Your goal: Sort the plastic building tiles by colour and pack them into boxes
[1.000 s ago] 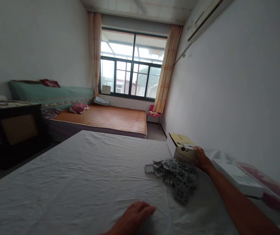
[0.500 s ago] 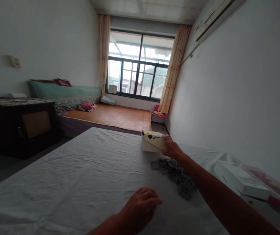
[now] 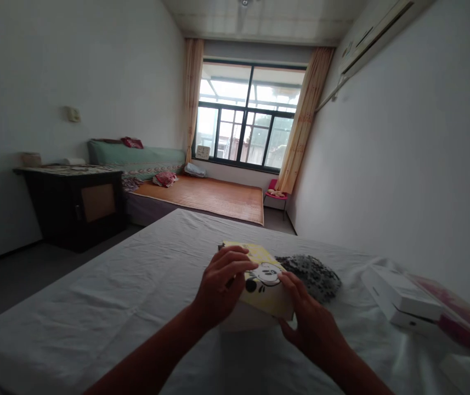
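Observation:
Both my hands hold a yellow box (image 3: 264, 280) with a cartoon mouse face on its lid, just above the white sheet (image 3: 136, 296). My left hand (image 3: 220, 288) curls over the box's left side, fingers closed on the lid. My right hand (image 3: 311, 323) grips its right near edge. A heap of grey puzzle pieces (image 3: 312, 276) lies on the sheet right behind the box.
A white flat box (image 3: 401, 293) and a pink-patterned bag (image 3: 457, 318) lie at the right by the wall. Beyond the sheet stand a low bed with a bamboo mat (image 3: 210, 195), a dark cabinet (image 3: 76, 206), a small pink chair (image 3: 275, 195) and a window (image 3: 247, 123).
My right hand carried the yellow box from the far right by the wall toward me, past the puzzle pieces. My left hand rose from the sheet and took hold of the box.

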A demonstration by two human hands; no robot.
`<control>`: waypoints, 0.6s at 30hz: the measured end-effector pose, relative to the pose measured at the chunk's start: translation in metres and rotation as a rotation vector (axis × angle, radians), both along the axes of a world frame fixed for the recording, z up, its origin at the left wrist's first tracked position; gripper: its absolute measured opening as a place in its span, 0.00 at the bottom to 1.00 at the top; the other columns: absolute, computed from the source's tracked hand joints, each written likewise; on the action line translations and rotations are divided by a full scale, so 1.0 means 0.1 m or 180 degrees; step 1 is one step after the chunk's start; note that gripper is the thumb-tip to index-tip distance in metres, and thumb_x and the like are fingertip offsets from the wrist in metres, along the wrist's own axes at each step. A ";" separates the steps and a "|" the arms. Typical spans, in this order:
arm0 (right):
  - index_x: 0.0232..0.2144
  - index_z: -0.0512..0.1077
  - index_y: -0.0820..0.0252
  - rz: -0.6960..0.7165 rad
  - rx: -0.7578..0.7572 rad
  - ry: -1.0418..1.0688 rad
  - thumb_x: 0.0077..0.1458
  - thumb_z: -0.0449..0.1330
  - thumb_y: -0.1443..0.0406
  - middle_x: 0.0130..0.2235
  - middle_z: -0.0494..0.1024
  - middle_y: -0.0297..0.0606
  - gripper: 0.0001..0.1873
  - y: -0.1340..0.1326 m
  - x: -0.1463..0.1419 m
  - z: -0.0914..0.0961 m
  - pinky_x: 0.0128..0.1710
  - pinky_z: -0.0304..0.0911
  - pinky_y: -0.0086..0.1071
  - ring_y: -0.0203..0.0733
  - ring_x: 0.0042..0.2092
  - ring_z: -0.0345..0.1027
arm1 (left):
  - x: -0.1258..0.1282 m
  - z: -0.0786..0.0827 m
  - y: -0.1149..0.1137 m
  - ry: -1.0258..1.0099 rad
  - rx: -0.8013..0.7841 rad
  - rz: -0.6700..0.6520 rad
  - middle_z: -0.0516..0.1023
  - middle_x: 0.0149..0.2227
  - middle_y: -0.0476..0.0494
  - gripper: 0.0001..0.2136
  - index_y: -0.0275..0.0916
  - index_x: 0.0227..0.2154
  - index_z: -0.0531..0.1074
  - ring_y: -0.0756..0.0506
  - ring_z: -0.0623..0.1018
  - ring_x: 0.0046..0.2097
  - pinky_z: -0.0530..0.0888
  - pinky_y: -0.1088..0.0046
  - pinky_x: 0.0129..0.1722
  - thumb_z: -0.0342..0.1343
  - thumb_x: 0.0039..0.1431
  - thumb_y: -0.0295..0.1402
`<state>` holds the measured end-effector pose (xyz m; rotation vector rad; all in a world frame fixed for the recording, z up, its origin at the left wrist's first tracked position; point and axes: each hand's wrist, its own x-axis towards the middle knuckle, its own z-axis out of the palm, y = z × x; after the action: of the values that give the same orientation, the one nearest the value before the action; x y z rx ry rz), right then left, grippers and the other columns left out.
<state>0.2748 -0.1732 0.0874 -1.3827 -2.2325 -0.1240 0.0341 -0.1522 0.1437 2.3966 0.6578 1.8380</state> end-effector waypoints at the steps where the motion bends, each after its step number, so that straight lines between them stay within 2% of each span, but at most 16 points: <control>1: 0.62 0.45 0.50 -0.0014 0.0019 0.0067 0.45 0.54 0.69 0.64 0.52 0.40 0.42 -0.04 0.04 -0.01 0.47 0.70 0.39 0.48 0.59 0.58 | -0.05 -0.01 -0.02 0.0073 -0.0130 0.0138 0.76 0.41 0.42 0.13 0.42 0.41 0.74 0.44 0.71 0.51 0.68 0.60 0.53 0.49 0.58 0.22; 3: 0.61 0.46 0.50 0.0006 0.0057 0.0230 0.45 0.55 0.68 0.63 0.54 0.41 0.41 -0.09 0.11 -0.06 0.47 0.69 0.40 0.48 0.59 0.58 | -0.16 -0.14 -0.02 0.0168 -0.0473 0.0463 0.74 0.46 0.41 0.14 0.43 0.45 0.72 0.43 0.69 0.53 0.65 0.58 0.56 0.49 0.58 0.25; 6: 0.60 0.48 0.50 0.0020 0.0045 0.0495 0.45 0.55 0.68 0.62 0.54 0.41 0.39 -0.17 0.15 -0.15 0.44 0.72 0.38 0.49 0.59 0.58 | -0.26 -0.49 0.05 0.0013 -0.1115 0.0839 0.67 0.54 0.38 0.20 0.42 0.52 0.66 0.40 0.65 0.56 0.62 0.54 0.57 0.52 0.56 0.29; 9: 0.60 0.50 0.50 0.0083 0.0016 0.0730 0.45 0.55 0.67 0.62 0.54 0.42 0.39 -0.23 0.11 -0.22 0.37 0.74 0.35 0.50 0.57 0.59 | -0.27 -0.84 0.12 -0.0217 -0.1859 0.0698 0.63 0.56 0.38 0.26 0.43 0.55 0.61 0.38 0.63 0.59 0.64 0.53 0.56 0.54 0.51 0.30; 11: 0.59 0.51 0.50 0.0138 -0.0044 0.0903 0.45 0.56 0.66 0.62 0.54 0.42 0.38 -0.25 0.10 -0.24 0.32 0.74 0.33 0.50 0.56 0.60 | -0.25 -0.98 0.16 -0.0369 -0.2155 0.0601 0.61 0.57 0.39 0.29 0.43 0.56 0.60 0.39 0.62 0.60 0.65 0.54 0.56 0.52 0.48 0.25; 13: 0.58 0.52 0.50 0.0052 -0.0128 0.1181 0.44 0.60 0.64 0.62 0.55 0.43 0.39 -0.24 0.13 -0.25 0.29 0.74 0.33 0.51 0.54 0.63 | -0.26 -1.03 0.19 -0.0476 -0.2205 0.0540 0.59 0.58 0.40 0.32 0.43 0.55 0.61 0.39 0.60 0.61 0.65 0.56 0.56 0.50 0.42 0.21; 15: 0.58 0.51 0.51 -0.0230 -0.0228 0.1627 0.41 0.64 0.59 0.60 0.59 0.46 0.42 -0.19 0.22 -0.24 0.28 0.75 0.36 0.53 0.49 0.67 | -0.30 -1.03 0.22 -0.0558 -0.2149 0.0488 0.58 0.58 0.41 0.33 0.43 0.53 0.63 0.39 0.58 0.61 0.66 0.57 0.54 0.47 0.38 0.19; 18: 0.58 0.50 0.55 -0.0854 -0.0280 0.2344 0.38 0.66 0.54 0.55 0.64 0.50 0.48 0.01 0.41 -0.19 0.33 0.75 0.41 0.53 0.43 0.72 | -0.41 -1.00 0.27 -0.0664 -0.2165 0.0395 0.59 0.57 0.41 0.33 0.43 0.51 0.65 0.39 0.59 0.61 0.70 0.60 0.50 0.45 0.36 0.18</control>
<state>0.3160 -0.1724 0.0687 -1.4608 -1.4574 0.3445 -0.0074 -0.1256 0.0439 1.7356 1.1911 1.5274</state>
